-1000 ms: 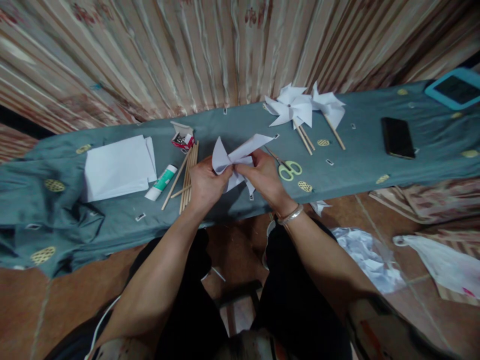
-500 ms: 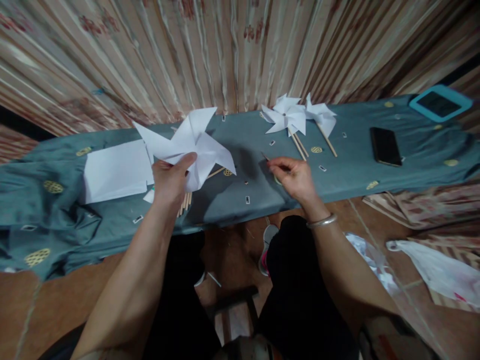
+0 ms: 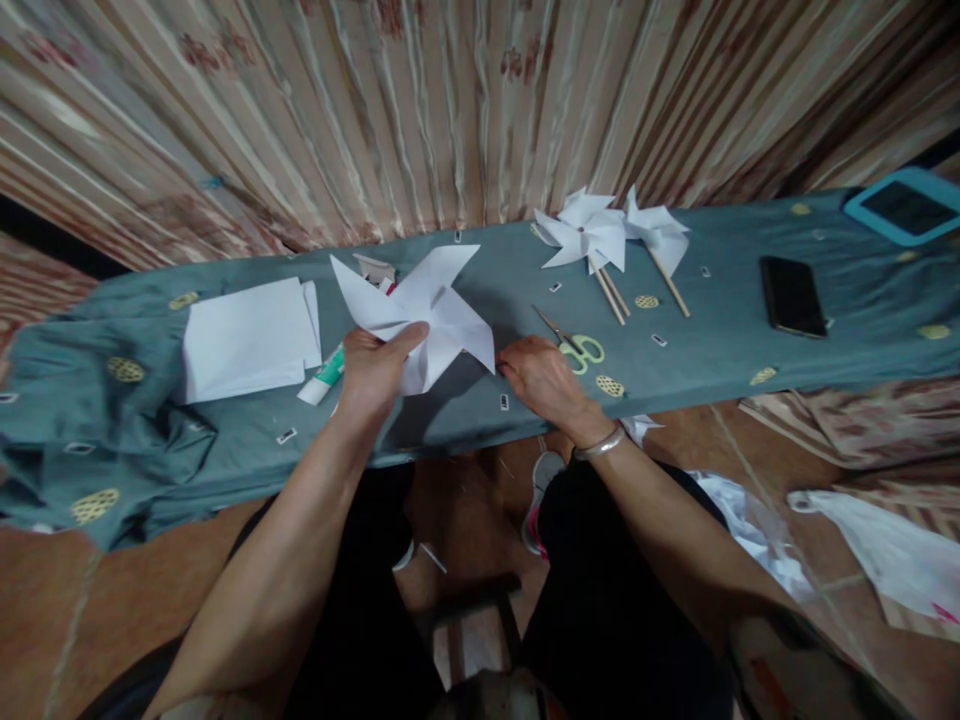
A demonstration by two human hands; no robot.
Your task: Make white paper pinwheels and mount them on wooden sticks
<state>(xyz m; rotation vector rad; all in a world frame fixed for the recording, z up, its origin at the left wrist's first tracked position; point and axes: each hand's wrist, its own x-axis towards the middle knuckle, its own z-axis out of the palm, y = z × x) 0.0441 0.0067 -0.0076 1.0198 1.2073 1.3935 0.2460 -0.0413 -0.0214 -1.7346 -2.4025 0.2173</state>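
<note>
A white paper pinwheel (image 3: 442,310) is pinched in my left hand (image 3: 376,375), the thumb pressed near its middle. Its blades spread above the tabletop. Low by the tip of the right-hand blade is my right hand (image 3: 544,378), back upward, fingers drawn together; whatever they hold is hidden or too small to name. Scissors (image 3: 581,352) with pale green handles lie just beyond it on the cloth. A green and white tube (image 3: 324,376) lies beside my left hand, partly covered by it.
White paper sheets (image 3: 244,345) lie to the left on the teal cloth (image 3: 465,430). Finished-looking pinwheels on sticks (image 3: 589,235) rest at the back right. Farther right are a black phone (image 3: 793,295) and a blue-framed tablet (image 3: 907,205). A curtain (image 3: 450,120) hangs behind.
My right hand has left the scissors, which now lie uncovered, and has moved left to the pinwheel's blade tip. The pinwheel has shifted right and slightly down in my left hand, uncovering the tube.
</note>
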